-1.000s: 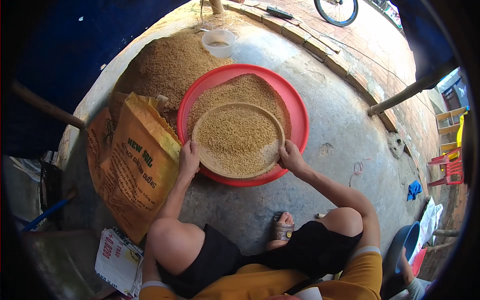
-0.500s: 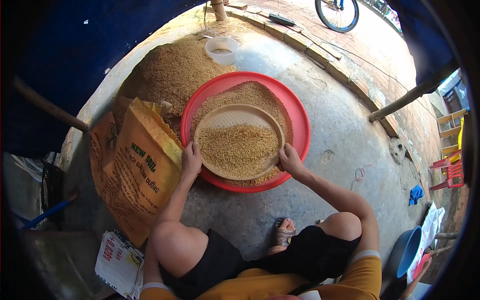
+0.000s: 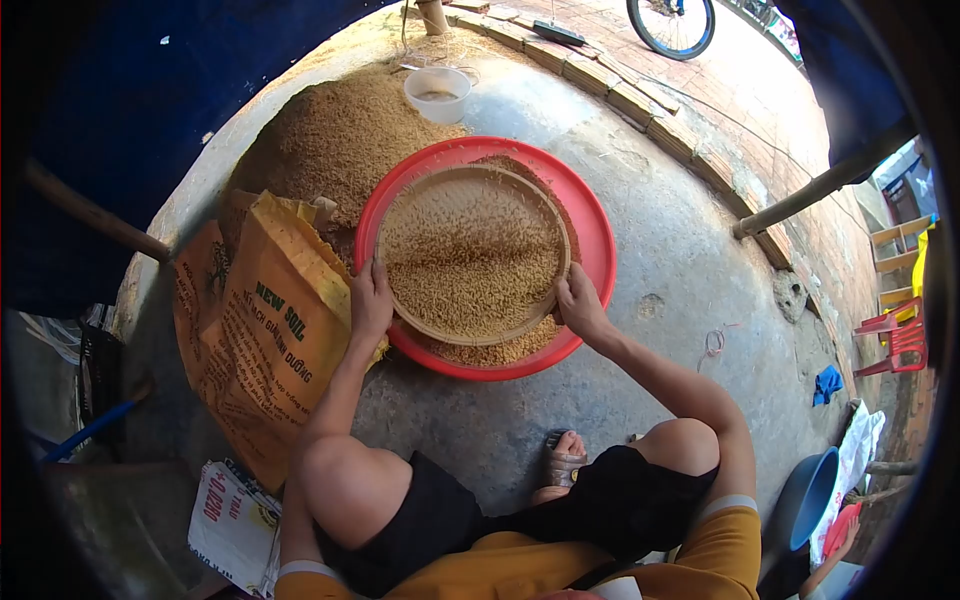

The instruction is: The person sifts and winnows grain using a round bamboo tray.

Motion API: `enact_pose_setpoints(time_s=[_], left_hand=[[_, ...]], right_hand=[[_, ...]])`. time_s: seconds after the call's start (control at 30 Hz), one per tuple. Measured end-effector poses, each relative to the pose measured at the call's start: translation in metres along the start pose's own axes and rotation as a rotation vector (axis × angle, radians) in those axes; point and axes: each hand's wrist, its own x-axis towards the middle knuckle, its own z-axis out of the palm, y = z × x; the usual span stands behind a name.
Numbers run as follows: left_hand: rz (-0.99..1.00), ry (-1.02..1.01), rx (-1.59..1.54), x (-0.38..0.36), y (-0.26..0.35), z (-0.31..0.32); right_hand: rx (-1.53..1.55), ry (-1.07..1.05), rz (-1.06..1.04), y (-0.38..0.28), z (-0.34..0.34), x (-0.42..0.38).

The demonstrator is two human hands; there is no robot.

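A round woven winnowing basket [image 3: 440,182] is held over a wide red basin [image 3: 597,240]. Golden grain [image 3: 470,290] lies thick across its near half, while loose grains fly up over the far half. My left hand [image 3: 372,297] is closed on the left rim, and my right hand [image 3: 580,302] grips the right rim. Beneath the basket, more grain [image 3: 500,352] shows inside the basin at the near edge and along the far right. The basket hides the middle of the basin.
A large grain pile [image 3: 320,140] lies beyond the basin, with a white plastic tub [image 3: 438,95] beside it. An orange sack [image 3: 270,340] stands at the left. Bricks [image 3: 630,100] edge the floor, and a blue basin [image 3: 815,498] leans at lower right near another person's arm [image 3: 832,570].
Both hands have raised and tilted the basket slightly away from me. Grain that lay settled is now partly in the air and spread toward the far side.
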Motion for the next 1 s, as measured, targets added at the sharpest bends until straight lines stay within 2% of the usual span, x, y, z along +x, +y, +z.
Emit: enact_pose_setpoints(time_s=[0.03,0.07,0.13,0.2,0.27,0.33,0.4,0.43,0.53,0.57,0.6,0.67,0.7,0.77,0.8,0.87,0.93,1.0], left_hand=[[-0.063,-0.056,0.083,-0.009,-0.018,0.005],[-0.068,-0.056,0.086,-0.016,-0.006,0.001],[-0.586,-0.299,0.033,-0.029,0.017,-0.002],[-0.542,-0.284,0.018,-0.029,0.018,-0.006],[-0.492,-0.263,0.001,-0.024,0.022,-0.010],[-0.002,-0.004,0.020,-0.013,0.039,-0.018],[0.041,0.025,-0.030,-0.005,0.058,-0.023],[0.079,0.052,-0.075,-0.004,0.063,-0.024],[0.106,0.041,0.009,-0.004,0.028,-0.007],[0.101,0.039,0.009,-0.008,0.005,0.002],[-0.004,-0.052,0.035,-0.016,-0.021,0.010],[-0.233,-0.237,0.052,-0.029,-0.035,0.012],[-0.233,-0.241,0.055,-0.032,-0.025,0.008],[-0.547,-0.353,-0.059,-0.031,0.002,-0.002],[-0.541,-0.358,-0.055,-0.028,-0.009,0.001],[0.080,-0.049,-0.026,-0.018,-0.039,0.008],[0.040,-0.068,-0.041,-0.006,0.000,-0.006],[-0.091,-0.152,-0.014,0.003,0.031,-0.022]], right_hand=[[-0.006,-0.057,0.146,0.011,0.001,-0.004],[-0.007,-0.069,0.199,0.016,0.003,-0.011],[0.020,-0.101,0.227,0.021,0.005,-0.022],[0.019,-0.159,0.268,0.013,0.001,-0.027],[-0.002,-0.100,0.203,0.002,-0.002,-0.027],[-0.026,-0.041,0.135,-0.007,-0.002,-0.022],[0.009,0.074,-0.112,-0.013,-0.002,-0.017],[0.008,0.074,-0.110,-0.013,-0.001,-0.015],[-0.029,0.049,-0.088,0.000,0.000,-0.009],[-0.042,0.008,0.031,0.010,-0.001,-0.009],[-0.053,-0.033,0.152,0.017,-0.002,-0.011],[-0.017,-0.114,0.215,0.019,-0.002,-0.021],[0.020,-0.191,0.277,0.021,-0.003,-0.027],[0.048,-0.208,0.301,0.026,-0.003,-0.028],[0.055,-0.197,0.294,0.021,-0.002,-0.028],[0.064,-0.179,0.283,0.008,-0.001,-0.025],[0.067,-0.015,0.081,-0.003,0.000,-0.021],[0.064,-0.013,0.100,-0.005,0.002,-0.020]])
